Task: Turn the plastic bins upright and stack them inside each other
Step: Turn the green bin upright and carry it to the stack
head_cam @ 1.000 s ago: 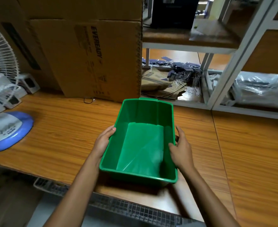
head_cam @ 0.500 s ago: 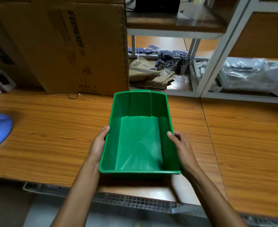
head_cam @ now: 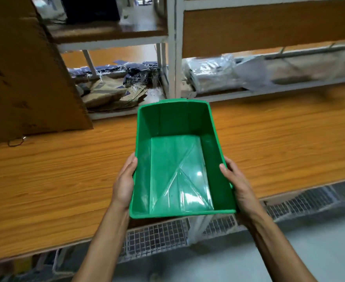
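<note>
Upright green bin (head_cam: 175, 169), bare glossy floor, left hand (head_cam: 124, 184) and right hand (head_cam: 238, 186) grasping sides

Glossy green plastic bin (head_cam: 167, 127), wood-grain tabletop (head_cam: 55, 180), wire-mesh shelf (head_cam: 157, 237)

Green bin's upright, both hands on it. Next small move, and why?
Probably set the green plastic bin farther onto the wooden table: it is upright and empty, left hand and right hand grip its long sides, its near end overhangs the table edge, and no second bin shows.
</note>
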Demonstrator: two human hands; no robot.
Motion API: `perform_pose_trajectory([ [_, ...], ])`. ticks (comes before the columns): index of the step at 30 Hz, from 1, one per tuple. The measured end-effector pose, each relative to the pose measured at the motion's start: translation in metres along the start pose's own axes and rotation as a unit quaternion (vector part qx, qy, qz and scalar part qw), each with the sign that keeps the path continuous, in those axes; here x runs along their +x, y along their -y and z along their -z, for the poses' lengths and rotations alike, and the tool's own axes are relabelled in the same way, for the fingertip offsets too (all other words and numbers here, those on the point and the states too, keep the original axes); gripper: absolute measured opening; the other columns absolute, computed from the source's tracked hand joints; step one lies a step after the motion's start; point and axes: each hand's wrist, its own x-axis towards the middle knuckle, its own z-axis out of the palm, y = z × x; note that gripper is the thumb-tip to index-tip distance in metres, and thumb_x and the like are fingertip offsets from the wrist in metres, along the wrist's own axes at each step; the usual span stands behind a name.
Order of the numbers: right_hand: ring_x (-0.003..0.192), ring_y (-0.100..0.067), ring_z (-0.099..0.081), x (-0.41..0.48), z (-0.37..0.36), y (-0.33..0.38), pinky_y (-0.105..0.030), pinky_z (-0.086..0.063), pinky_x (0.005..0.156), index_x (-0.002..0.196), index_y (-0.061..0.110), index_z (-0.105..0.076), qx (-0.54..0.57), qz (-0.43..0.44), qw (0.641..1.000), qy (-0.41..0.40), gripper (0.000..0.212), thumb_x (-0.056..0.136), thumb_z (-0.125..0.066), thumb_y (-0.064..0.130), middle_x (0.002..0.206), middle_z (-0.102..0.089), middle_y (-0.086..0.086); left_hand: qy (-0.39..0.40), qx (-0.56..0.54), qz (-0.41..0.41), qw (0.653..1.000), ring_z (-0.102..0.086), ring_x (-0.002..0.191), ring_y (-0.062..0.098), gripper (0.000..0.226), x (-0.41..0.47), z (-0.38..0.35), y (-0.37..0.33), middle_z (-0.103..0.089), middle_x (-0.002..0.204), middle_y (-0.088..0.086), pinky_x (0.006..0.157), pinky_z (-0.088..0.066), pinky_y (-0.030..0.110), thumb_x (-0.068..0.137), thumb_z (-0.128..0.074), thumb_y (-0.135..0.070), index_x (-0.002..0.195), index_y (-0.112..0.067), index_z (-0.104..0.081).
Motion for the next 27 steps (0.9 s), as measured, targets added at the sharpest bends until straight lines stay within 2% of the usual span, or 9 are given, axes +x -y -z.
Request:
perform_pose_trajectory([
  [3,0.077,-0.014,-0.074,-0.032,0.054,0.011,-0.027,-0.058,0.059,0.133,0.021,-0.053,0.032,0.026,0.998,-0.054,0.051,0.083,-0.064,0.028,0.096,-0.078,0.004,0.058,0.028,0.000,0.998,-0.071,0.087,-0.004,0.025,-0.018,-0.061,0.022,-0.076,0.093,-0.022,0.075,-0.058,0.018,0.105,-0.042,-0.015,0.112,-0.029,-0.061],
  [6,0.082,-0.014,-0.075,-0.067,0.104,0.024,-0.026,-0.058,0.063,0.134,0.014,-0.054,0.060,0.057,0.991,-0.107,0.051,0.085,-0.064,0.025,0.100,-0.078,0.003,0.116,0.045,0.013,0.992,-0.070,0.099,0.004,0.027,-0.035,-0.118,0.047,-0.076,0.102,-0.018,0.089,-0.056,0.025,0.105,-0.041,-0.016,0.117,-0.027,-0.062],
  [7,0.082,-0.013,-0.074,-0.079,0.122,0.027,-0.025,-0.058,0.064,0.134,0.012,-0.054,0.070,0.068,0.987,-0.124,0.051,0.085,-0.063,0.024,0.100,-0.078,0.003,0.137,0.049,0.015,0.989,-0.070,0.100,0.004,0.027,-0.041,-0.137,0.055,-0.076,0.104,-0.017,0.090,-0.055,0.025,0.105,-0.041,-0.016,0.118,-0.026,-0.063],
  [9,0.081,-0.011,-0.074,-0.103,0.156,0.033,-0.022,-0.057,0.063,0.133,0.009,-0.054,0.081,0.089,0.979,-0.165,0.053,0.083,-0.060,0.023,0.097,-0.078,0.004,0.167,0.059,0.018,0.984,-0.069,0.095,-0.003,0.028,-0.051,-0.174,0.074,-0.073,0.105,-0.018,0.080,-0.054,0.017,0.105,-0.041,-0.015,0.120,-0.024,-0.062],
  [11,0.080,-0.012,-0.074,-0.126,0.189,0.037,-0.023,-0.057,0.063,0.132,0.007,-0.055,0.092,0.111,0.968,-0.206,0.056,0.079,-0.069,0.018,0.096,-0.077,0.002,0.209,0.065,0.031,0.975,-0.069,0.099,0.000,0.030,-0.063,-0.211,0.093,-0.071,0.115,-0.012,0.075,-0.054,0.014,0.106,-0.040,-0.015,0.126,-0.019,-0.061],
  [15,0.087,-0.018,-0.073,-0.170,0.251,0.038,-0.028,-0.059,0.068,0.131,0.009,-0.057,0.124,0.139,0.941,-0.283,0.056,0.077,-0.067,0.017,0.106,-0.075,-0.005,0.316,0.066,0.102,0.941,-0.068,0.113,0.019,0.035,-0.091,-0.277,0.130,-0.068,0.131,0.005,0.084,-0.059,0.031,0.105,-0.042,-0.026,0.135,-0.018,-0.058],
  [19,0.095,-0.021,-0.071,-0.204,0.301,0.036,-0.028,-0.059,0.072,0.131,0.008,-0.058,0.152,0.156,0.917,-0.334,0.056,0.077,-0.063,0.021,0.117,-0.072,-0.010,0.365,0.075,0.167,0.913,-0.071,0.103,0.021,0.038,-0.113,-0.335,0.164,-0.068,0.127,0.010,0.081,-0.061,0.035,0.098,-0.051,-0.032,0.130,-0.016,-0.061],
  [22,0.096,-0.020,-0.071,-0.220,0.332,0.033,-0.027,-0.059,0.072,0.132,0.005,-0.056,0.171,0.166,0.900,-0.364,0.056,0.078,-0.059,0.019,0.117,-0.071,-0.010,0.385,0.096,0.203,0.895,-0.074,0.089,0.022,0.046,-0.119,-0.373,0.188,-0.071,0.115,0.014,0.085,-0.060,0.040,0.088,-0.059,-0.040,0.124,-0.013,-0.065],
  [27,0.097,-0.022,-0.071,-0.224,0.390,0.033,-0.029,-0.060,0.073,0.130,0.005,-0.058,0.188,0.166,0.870,-0.425,0.045,0.086,-0.058,0.014,0.117,-0.071,-0.010,0.405,0.106,0.233,0.878,-0.071,0.081,0.026,0.041,-0.113,-0.446,0.231,-0.074,0.095,0.012,0.084,-0.055,0.040,0.093,-0.054,-0.048,0.107,-0.013,-0.072],
])
